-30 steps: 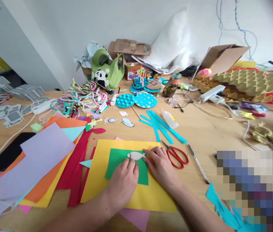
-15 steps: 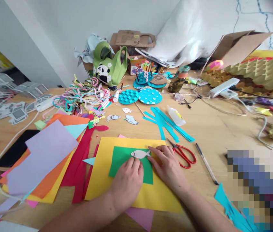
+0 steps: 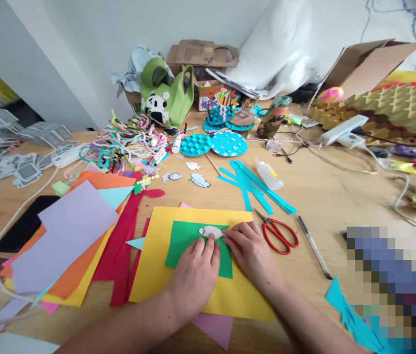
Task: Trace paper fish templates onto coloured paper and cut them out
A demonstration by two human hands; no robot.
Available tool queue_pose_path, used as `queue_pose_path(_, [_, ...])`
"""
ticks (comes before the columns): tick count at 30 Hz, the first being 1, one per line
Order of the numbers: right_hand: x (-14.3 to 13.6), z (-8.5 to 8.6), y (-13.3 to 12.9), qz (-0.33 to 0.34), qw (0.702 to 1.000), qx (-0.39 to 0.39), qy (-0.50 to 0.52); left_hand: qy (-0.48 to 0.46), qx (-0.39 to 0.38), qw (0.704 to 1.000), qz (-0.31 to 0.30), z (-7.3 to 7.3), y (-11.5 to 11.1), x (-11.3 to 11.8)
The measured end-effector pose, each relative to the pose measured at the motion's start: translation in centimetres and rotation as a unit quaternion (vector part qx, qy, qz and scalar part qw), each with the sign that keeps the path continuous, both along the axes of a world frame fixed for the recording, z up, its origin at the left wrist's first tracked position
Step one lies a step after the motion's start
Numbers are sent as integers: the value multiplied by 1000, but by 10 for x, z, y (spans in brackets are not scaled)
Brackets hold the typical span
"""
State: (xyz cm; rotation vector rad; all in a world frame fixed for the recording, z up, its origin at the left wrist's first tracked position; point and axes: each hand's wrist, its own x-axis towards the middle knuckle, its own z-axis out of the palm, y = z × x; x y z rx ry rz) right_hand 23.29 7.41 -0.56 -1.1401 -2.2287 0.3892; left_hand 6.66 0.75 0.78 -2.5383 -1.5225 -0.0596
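A white paper fish (image 3: pixel 209 231) with a dark outline lies on a green sheet (image 3: pixel 181 248), which rests on a larger yellow sheet (image 3: pixel 152 275). My left hand (image 3: pixel 196 265) is closed, its fingertips pressing the fish's lower edge against the green paper. At the fish's tail, my right hand (image 3: pixel 250 250) is closed in a pinch, thumb and index finger together; the tail is mostly covered. Red-handled scissors (image 3: pixel 280 236) lie just right of my right hand.
Beyond the sheets lie small fish cutouts (image 3: pixel 200 179), blue paper strips (image 3: pixel 246 187) and a glue bottle (image 3: pixel 269 174). A pen (image 3: pixel 314 248) is at the right. Coloured paper (image 3: pixel 64 231) is piled left, near a heap of pipe cleaners (image 3: pixel 119 145).
My right fingers have closed over the fish's tail, which showed before. My left index finger now reaches further onto the fish's body. The view has shifted slightly.
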Motion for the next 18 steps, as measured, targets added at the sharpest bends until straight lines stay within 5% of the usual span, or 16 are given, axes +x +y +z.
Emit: queue_pose_path(18, [6,3,-5,27,999,-12,21,-7,4,1000,15,-4,1,-2])
